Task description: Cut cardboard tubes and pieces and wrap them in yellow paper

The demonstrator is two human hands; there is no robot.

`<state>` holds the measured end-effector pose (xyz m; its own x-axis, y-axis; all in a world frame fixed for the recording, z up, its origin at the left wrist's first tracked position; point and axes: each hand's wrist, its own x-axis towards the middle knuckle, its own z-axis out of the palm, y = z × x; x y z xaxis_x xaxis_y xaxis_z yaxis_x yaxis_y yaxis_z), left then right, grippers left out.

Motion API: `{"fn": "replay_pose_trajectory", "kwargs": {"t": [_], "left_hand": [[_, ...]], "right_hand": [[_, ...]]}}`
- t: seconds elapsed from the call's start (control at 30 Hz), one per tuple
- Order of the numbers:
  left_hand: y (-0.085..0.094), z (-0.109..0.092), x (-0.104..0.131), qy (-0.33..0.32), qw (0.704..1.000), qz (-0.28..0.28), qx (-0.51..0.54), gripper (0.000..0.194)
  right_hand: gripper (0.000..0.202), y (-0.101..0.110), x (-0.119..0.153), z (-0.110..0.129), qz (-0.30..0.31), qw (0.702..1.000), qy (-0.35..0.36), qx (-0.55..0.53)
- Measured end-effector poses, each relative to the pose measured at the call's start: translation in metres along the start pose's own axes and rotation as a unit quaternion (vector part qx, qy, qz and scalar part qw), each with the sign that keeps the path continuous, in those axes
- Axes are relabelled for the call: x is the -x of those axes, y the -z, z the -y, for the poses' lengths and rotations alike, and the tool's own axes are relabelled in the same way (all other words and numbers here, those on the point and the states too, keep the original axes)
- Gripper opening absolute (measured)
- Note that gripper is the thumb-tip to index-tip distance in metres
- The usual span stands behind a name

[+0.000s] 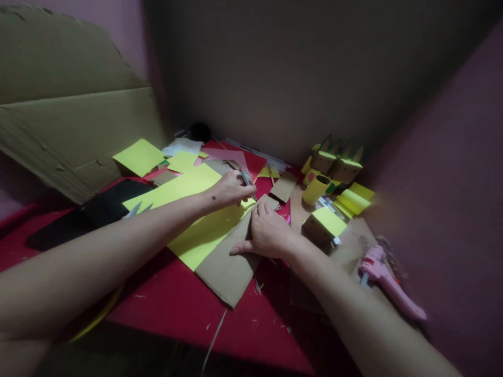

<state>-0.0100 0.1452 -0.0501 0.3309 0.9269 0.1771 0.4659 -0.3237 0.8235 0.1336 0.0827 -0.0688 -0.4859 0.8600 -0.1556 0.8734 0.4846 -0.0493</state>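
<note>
A slim pen (245,177) is gripped in my left hand (231,188), its tip down at the far edge of a brown cardboard piece (226,267). That cardboard lies partly over a large yellow paper sheet (188,245) on the red-covered table. My right hand (270,230) presses on the cardboard, thumb spread away from the other fingers. Under my left forearm, scissor blades (138,209) show in part on the yellow sheet. The exact spot where the pen tip touches is too small to make out.
A pink glue gun (391,283) lies at the right. Nearby stand a yellow-topped box (324,225), a yellow tube (316,189) and small cardboard boxes (340,166). At the left, a large cardboard sheet (78,125) leans upright behind a black flat object (90,209).
</note>
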Motion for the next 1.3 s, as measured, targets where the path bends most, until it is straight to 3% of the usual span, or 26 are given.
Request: {"fn": "replay_pose_trajectory", "kwargs": {"t": [0.3,0.83,1.3], "left_hand": [[0.006,-0.006,0.012,0.006,1.000,0.029,-0.006,0.020],[0.016,-0.021,0.063,0.000,0.993,0.050,-0.109,0.017],[0.027,-0.020,0.108,-0.032,0.984,0.059,-0.163,0.023]], "right_hand": [[0.121,-0.009,-0.003,-0.006,-0.042,0.999,0.020,0.004],[0.112,-0.005,-0.003,-0.005,-0.019,0.998,0.038,0.047],[0.111,-0.003,-0.002,-0.005,0.003,1.000,0.009,0.025]]}}
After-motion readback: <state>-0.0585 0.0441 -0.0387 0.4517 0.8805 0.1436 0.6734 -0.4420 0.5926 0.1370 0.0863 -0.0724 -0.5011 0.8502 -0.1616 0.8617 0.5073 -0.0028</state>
